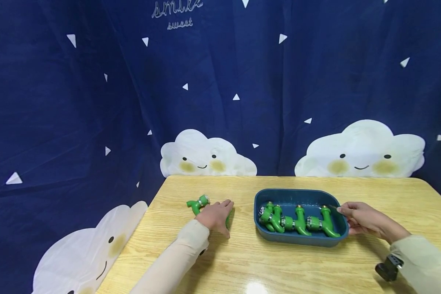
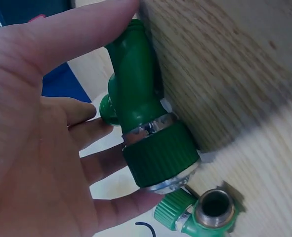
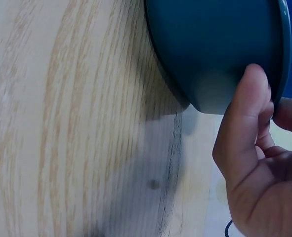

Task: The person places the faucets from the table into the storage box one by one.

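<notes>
My left hand (image 1: 216,216) reaches over a green plastic tap (image 2: 136,84) with a ribbed collar and silver ring. In the left wrist view the thumb lies at the tap's end and the fingers curl round its far side. Just beyond this hand lies a second green tap (image 1: 195,204), its threaded metal opening showing in the left wrist view. My right hand (image 1: 367,220) pinches the right end of a dark blue plastic bin (image 1: 297,239), fingers against the outer wall and thumb at the rim. Inside the bin several green taps (image 1: 300,220) lie side by side.
The bin stands on a light wooden table (image 1: 250,261). A dark blue curtain (image 1: 220,114) with white triangles and smiling clouds hangs behind the table and along its left side. A small black device (image 1: 387,269) is strapped at the right wrist.
</notes>
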The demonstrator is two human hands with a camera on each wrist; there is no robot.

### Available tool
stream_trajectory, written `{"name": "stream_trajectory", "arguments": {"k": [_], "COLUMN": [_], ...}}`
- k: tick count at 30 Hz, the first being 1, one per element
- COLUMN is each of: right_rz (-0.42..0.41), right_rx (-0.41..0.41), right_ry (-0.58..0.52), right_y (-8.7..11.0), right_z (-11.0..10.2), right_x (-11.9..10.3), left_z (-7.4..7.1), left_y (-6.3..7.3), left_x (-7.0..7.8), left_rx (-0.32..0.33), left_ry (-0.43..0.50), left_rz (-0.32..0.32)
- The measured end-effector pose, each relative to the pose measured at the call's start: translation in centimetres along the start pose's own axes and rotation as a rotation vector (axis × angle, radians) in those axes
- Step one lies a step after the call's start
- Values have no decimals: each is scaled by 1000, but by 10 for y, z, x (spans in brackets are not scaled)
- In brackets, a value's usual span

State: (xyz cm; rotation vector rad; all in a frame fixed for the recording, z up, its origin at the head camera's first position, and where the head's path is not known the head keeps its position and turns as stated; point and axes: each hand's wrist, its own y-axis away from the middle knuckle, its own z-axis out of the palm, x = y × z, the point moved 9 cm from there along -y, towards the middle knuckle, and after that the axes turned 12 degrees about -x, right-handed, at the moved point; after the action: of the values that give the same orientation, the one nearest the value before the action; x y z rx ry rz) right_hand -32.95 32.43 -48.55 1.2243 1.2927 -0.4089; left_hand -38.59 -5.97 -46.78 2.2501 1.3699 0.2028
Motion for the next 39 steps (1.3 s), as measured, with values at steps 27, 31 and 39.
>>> {"name": "stream_trajectory", "arguments": {"k": [27,31,39], "right_rz": [-13,-11,-16], "right_rx": [0,0,-7], "right_ry": [-6,-16,-37], "right_y": [-1,-2,-3], "right_z": [-1,-2,-1], "right_x": [3,3,3], "left_z": [-4,-5,-7], "left_y": [-4,-1,2], "left_x": [3,3,5], "left_rx": [4,-13,-26], "left_ry": [13,12,21], "left_rz": [-5,-10,-23]}}
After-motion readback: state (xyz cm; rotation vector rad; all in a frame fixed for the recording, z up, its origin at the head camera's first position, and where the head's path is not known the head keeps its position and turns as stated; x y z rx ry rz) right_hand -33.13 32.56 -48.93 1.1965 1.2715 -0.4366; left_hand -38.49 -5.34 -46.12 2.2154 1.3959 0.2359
